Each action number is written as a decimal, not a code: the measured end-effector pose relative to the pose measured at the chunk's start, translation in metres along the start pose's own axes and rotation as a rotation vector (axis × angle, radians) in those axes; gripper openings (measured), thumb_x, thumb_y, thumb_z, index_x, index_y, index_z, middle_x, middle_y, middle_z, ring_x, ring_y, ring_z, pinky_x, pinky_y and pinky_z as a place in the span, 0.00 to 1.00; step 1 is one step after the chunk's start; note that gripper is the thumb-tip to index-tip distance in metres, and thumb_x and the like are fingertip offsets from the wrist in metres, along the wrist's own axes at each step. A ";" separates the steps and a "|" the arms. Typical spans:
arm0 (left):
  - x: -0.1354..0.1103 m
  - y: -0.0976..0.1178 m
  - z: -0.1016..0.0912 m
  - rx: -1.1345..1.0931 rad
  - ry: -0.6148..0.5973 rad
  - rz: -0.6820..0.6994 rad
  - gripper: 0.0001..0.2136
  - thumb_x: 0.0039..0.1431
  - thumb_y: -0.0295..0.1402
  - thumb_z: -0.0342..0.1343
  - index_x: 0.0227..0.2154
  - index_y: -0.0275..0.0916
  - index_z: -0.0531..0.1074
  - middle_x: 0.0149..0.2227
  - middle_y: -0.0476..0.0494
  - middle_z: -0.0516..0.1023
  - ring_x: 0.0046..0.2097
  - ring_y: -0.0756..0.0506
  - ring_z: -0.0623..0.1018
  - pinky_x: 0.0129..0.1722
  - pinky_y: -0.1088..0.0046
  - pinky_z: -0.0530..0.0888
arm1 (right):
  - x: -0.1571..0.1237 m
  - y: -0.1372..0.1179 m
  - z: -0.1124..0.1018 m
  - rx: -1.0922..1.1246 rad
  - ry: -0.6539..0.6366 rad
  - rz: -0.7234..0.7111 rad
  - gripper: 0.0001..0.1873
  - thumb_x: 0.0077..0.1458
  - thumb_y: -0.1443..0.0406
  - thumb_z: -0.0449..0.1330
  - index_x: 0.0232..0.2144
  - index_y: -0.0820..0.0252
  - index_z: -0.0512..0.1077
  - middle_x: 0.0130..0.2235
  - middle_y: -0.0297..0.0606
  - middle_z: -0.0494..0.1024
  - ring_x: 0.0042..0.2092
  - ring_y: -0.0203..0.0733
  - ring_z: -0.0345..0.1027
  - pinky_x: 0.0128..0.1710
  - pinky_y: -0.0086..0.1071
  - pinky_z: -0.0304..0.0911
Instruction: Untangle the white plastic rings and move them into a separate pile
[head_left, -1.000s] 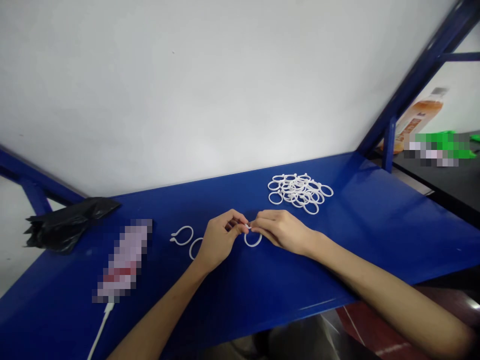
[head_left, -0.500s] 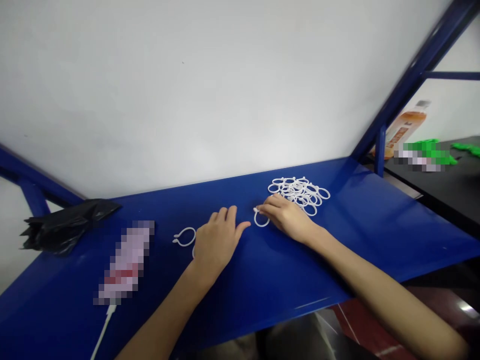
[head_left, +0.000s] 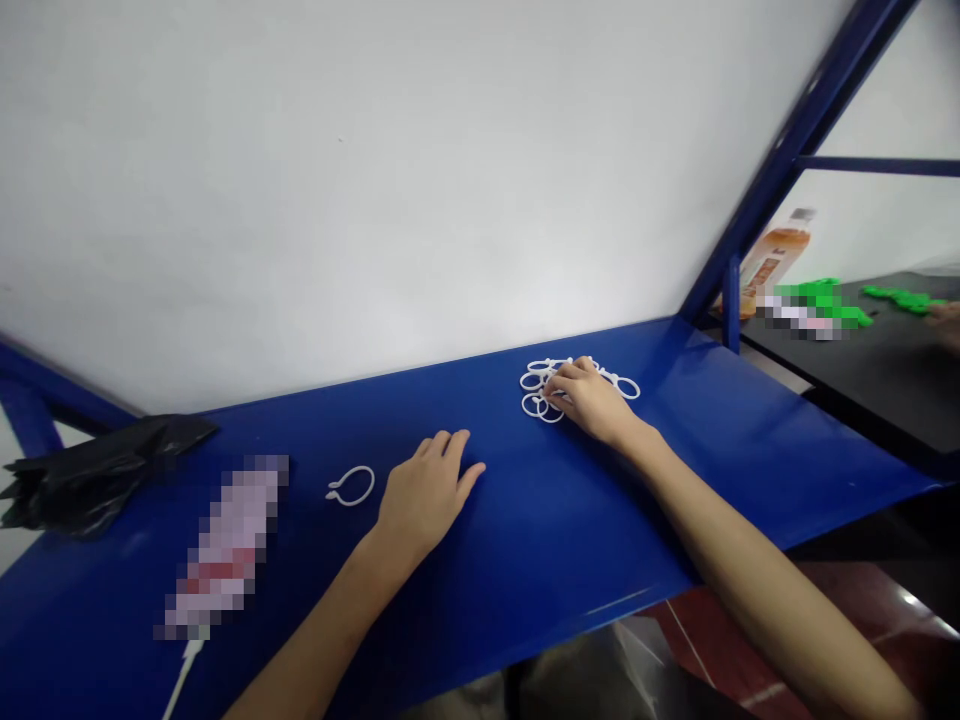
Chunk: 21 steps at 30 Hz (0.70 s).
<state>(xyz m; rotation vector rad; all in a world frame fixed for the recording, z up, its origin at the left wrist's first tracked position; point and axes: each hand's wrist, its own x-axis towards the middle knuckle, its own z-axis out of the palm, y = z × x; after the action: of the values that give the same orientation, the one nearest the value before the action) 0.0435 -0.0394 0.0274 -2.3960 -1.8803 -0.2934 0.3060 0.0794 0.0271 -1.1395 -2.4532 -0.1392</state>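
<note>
A pile of white plastic rings [head_left: 541, 392] lies near the back of the blue shelf [head_left: 525, 520]. My right hand [head_left: 592, 400] rests on top of that pile, fingers curled down onto the rings. My left hand [head_left: 424, 495] lies flat on the shelf with fingers stretched out, holding nothing. A single white ring [head_left: 351, 487] lies just left of my left hand. A second loose ring seen earlier is hidden under my left hand.
A black plastic bag [head_left: 90, 470] sits at the far left of the shelf. A blurred-out object [head_left: 225, 545] with a white cable [head_left: 180, 680] lies at the left front. Blue frame posts [head_left: 787, 140] rise at right; behind them an orange bottle [head_left: 772, 255] and green items [head_left: 821, 295].
Both hands held one ring together; my left hand let go and flattened on the shelf. My right hand carried the ring rightward to the pile and now rests on it.
</note>
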 end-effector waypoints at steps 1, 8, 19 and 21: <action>0.000 0.000 0.002 -0.052 0.028 0.080 0.18 0.68 0.39 0.52 0.55 0.37 0.69 0.48 0.37 0.77 0.49 0.37 0.78 0.43 0.59 0.79 | 0.000 0.000 0.001 -0.012 0.002 0.010 0.06 0.62 0.66 0.60 0.36 0.59 0.78 0.38 0.44 0.76 0.40 0.48 0.60 0.41 0.39 0.61; 0.001 0.002 0.005 -0.337 0.167 0.414 0.17 0.68 0.33 0.53 0.57 0.41 0.66 0.51 0.43 0.77 0.53 0.43 0.75 0.55 0.62 0.74 | 0.000 0.003 0.006 -0.031 0.026 0.021 0.08 0.62 0.66 0.60 0.40 0.58 0.79 0.38 0.45 0.74 0.40 0.48 0.60 0.43 0.41 0.61; 0.003 -0.012 0.012 -0.201 -0.004 0.216 0.19 0.65 0.34 0.54 0.58 0.41 0.67 0.54 0.40 0.74 0.54 0.39 0.72 0.54 0.56 0.70 | 0.001 -0.022 -0.004 0.111 0.127 0.021 0.12 0.65 0.63 0.55 0.40 0.59 0.78 0.37 0.44 0.76 0.42 0.49 0.62 0.44 0.42 0.63; 0.004 -0.008 0.014 -0.204 0.004 0.239 0.16 0.67 0.31 0.50 0.57 0.40 0.68 0.51 0.41 0.75 0.52 0.41 0.73 0.53 0.58 0.70 | 0.000 -0.036 -0.006 0.221 0.049 -0.046 0.11 0.64 0.61 0.57 0.42 0.58 0.78 0.38 0.43 0.76 0.43 0.48 0.64 0.46 0.43 0.64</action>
<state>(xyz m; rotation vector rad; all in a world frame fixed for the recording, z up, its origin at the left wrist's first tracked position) 0.0375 -0.0309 0.0143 -2.7160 -1.6087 -0.4918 0.2807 0.0542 0.0359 -0.9732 -2.3834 0.0879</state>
